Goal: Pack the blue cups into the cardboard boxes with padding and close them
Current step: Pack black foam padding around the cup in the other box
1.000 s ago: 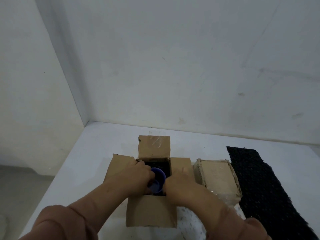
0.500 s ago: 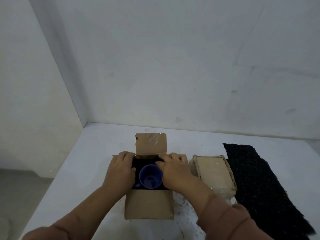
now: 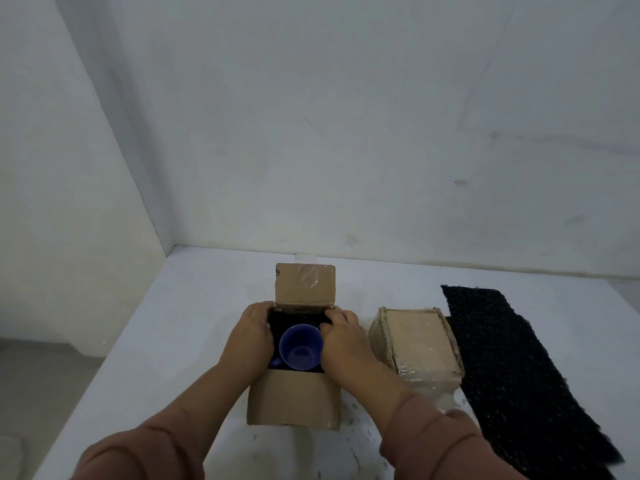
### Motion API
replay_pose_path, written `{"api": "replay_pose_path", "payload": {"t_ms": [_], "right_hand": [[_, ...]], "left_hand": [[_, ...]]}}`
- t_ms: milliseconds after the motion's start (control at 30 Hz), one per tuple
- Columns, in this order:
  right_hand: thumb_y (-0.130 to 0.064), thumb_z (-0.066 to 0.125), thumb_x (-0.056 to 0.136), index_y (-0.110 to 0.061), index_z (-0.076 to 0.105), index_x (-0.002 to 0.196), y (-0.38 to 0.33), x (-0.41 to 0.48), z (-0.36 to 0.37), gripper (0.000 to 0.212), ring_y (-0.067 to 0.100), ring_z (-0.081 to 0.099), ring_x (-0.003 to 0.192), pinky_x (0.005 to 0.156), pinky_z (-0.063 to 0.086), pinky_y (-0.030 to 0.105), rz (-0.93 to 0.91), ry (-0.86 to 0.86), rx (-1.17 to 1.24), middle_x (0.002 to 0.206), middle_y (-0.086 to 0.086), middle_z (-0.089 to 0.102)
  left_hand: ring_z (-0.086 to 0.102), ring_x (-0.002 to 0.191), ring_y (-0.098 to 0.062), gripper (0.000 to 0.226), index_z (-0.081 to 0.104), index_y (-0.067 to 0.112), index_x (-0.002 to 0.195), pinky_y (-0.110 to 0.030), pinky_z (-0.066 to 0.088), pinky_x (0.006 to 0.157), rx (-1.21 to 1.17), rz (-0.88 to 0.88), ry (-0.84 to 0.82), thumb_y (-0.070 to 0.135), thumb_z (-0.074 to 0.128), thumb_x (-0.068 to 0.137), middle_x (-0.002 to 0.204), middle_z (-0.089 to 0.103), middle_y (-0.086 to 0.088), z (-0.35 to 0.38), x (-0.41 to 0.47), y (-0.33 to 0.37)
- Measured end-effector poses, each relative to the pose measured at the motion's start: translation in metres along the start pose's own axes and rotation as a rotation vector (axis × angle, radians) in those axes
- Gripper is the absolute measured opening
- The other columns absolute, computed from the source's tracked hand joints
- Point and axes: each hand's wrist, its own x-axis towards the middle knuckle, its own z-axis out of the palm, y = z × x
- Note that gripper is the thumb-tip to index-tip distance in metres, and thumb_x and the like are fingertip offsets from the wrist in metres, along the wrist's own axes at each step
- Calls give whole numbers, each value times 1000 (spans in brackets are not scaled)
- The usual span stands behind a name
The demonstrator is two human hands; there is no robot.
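Observation:
An open cardboard box (image 3: 294,396) stands on the white table (image 3: 194,306), its far flap upright and its near flap folded down toward me. Inside, a blue cup (image 3: 300,347) sits upright, mouth up, on black padding (image 3: 298,318) that lines the box. My left hand (image 3: 250,337) lies on the box's left side, fingers curled over the black padding at the far left corner. My right hand (image 3: 343,337) lies on the right side, fingertips on the padding next to the cup's rim. The side flaps are hidden under my hands.
A second cardboard box (image 3: 417,344), closed and taped, lies just right of the open one. A long sheet of black padding (image 3: 512,368) is spread on the table at the far right. White walls meet in a corner behind the table, whose left edge drops to the floor.
My hands moved off the cup and spread to the box's two sides, onto the padding. The cup, gripped and tilted a second ago, now sits upright in the box.

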Motion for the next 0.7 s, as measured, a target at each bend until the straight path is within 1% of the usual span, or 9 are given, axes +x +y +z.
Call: {"api": "replay_pose_path", "payload": {"t_ms": [67,133,167,233,333,433,533,600,700], "right_hand": [[-12,55,87,-9,51,129,3,-1,-5,42,27,18,139,114,23,35,-62,-7,-77,152,6,28],[-12,52,89,-11,49,133,9,-5,-13,44,25,22,138,114,22,34,-103,38,-79,152,5,31],[-13,49,90,-13,50,132,13,-8,-17,43,24,27,136,112,23,34,-117,89,-58,149,4,36],[-14,47,87,-13,63,119,23,-16,-30,36,28,46,123,103,34,36,-141,257,16,132,6,56],[-10,52,73,-9,74,88,57,-31,-53,27,31,63,91,84,47,33,-99,493,151,95,11,72],[-14,45,77,-10,73,85,107,-54,-78,29,23,56,92,80,34,18,80,567,303,94,8,69],[-7,50,85,-11,70,102,173,-78,-88,27,24,56,105,83,37,19,330,481,352,110,8,65],[-5,50,85,-13,67,111,217,-93,-83,31,23,56,110,87,40,22,481,357,328,120,7,60],[-5,50,81,-14,65,114,263,-113,-68,37,23,57,112,87,42,21,568,156,281,126,8,59]], "left_hand": [[54,96,-12,32,54,13,123,1,39,61,24,10,4,5,47,93,127,55,-5,-2,0,0],[57,106,-20,34,56,12,122,-15,47,82,87,22,63,6,50,90,130,56,-8,-5,0,3],[57,109,-24,35,57,11,123,-26,48,88,148,54,110,6,52,89,131,55,-10,-5,-1,8],[57,109,-28,36,56,9,125,-34,48,89,165,121,161,6,53,89,135,52,-11,-1,-1,30],[52,115,-28,37,53,8,125,-28,43,90,-13,233,79,0,48,89,135,47,-9,21,-1,82],[42,123,-15,39,53,12,124,-10,25,93,-109,380,-43,0,47,88,134,46,-4,55,-10,136],[46,114,-13,34,58,10,116,-5,22,89,-168,531,-151,4,44,85,124,51,-6,95,-35,185],[51,108,-17,38,63,7,110,-10,30,89,-223,579,-267,8,37,82,116,59,-11,128,-56,209],[51,110,-17,40,60,5,119,-16,36,96,-279,513,-439,6,37,85,121,56,-14,177,-77,234]]}}
